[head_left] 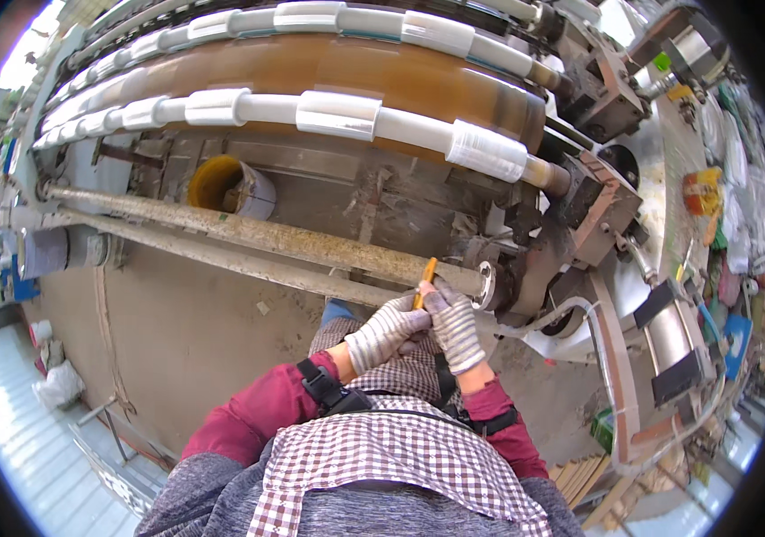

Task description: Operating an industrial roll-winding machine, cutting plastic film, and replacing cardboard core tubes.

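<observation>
Both gloved hands meet at the right end of the dusty steel shaft (293, 240), right by its end flange (486, 285). The left hand (388, 329) is curled closed around the lower part of a small yellow-handled cutter (425, 283), gripping it. The right hand (454, 328) is closed too, its fingers pinching the cutter's upper part, so the tool sits between both hands, angled up toward the shaft. Whether the tip touches the shaft cannot be told; it looks just beside it. The two-hand hold likely steadies a small tool for fine work close to the metal.

A second thinner bar (221, 259) runs just below the shaft, parallel to it. Above, a long roller (311, 112) carries a row of white film rolls (337, 115) side by side, spaced along it, probably as slit widths. Behind that sits a wide amber-brown drum (329, 67), and another row of white rolls (329, 18) runs above it. A yellow-cored roll (226, 183) sits in the machine frame behind the shaft, well apart from the hands.

The person stands close to the machine, wearing striped gloves, red sleeves and a checked apron. Clutter of bags and bits lies on the worktop (713, 188) at far right.
</observation>
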The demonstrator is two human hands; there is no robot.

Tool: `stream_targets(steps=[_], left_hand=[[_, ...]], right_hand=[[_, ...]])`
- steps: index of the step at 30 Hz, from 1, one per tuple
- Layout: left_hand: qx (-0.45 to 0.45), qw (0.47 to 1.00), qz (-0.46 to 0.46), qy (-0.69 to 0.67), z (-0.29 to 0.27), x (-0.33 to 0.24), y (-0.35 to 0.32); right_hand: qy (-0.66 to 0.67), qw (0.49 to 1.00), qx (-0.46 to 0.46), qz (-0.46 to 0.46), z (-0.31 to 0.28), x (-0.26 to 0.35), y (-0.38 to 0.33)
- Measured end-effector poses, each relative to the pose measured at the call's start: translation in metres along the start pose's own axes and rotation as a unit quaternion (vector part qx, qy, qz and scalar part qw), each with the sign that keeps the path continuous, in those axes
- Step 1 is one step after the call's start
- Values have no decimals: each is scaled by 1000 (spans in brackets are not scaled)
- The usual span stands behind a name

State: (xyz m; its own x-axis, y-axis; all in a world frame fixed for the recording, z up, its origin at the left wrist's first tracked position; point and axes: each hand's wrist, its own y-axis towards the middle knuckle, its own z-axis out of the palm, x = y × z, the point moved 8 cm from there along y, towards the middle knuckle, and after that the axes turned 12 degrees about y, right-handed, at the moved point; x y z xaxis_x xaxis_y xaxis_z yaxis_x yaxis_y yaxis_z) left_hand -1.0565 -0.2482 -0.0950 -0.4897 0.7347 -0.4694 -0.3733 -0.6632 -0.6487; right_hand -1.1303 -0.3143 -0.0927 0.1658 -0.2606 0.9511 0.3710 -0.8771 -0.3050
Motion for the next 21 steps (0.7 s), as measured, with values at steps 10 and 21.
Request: stream_targets(steps=[10,21], left_hand=[[25,982,151,113,-19,-91,-6],[116,984,132,36,8,-120,10]], right_hand=[[49,991,-107,-62,32,93,38],[-82,985,-129,-75,13,123,63]])
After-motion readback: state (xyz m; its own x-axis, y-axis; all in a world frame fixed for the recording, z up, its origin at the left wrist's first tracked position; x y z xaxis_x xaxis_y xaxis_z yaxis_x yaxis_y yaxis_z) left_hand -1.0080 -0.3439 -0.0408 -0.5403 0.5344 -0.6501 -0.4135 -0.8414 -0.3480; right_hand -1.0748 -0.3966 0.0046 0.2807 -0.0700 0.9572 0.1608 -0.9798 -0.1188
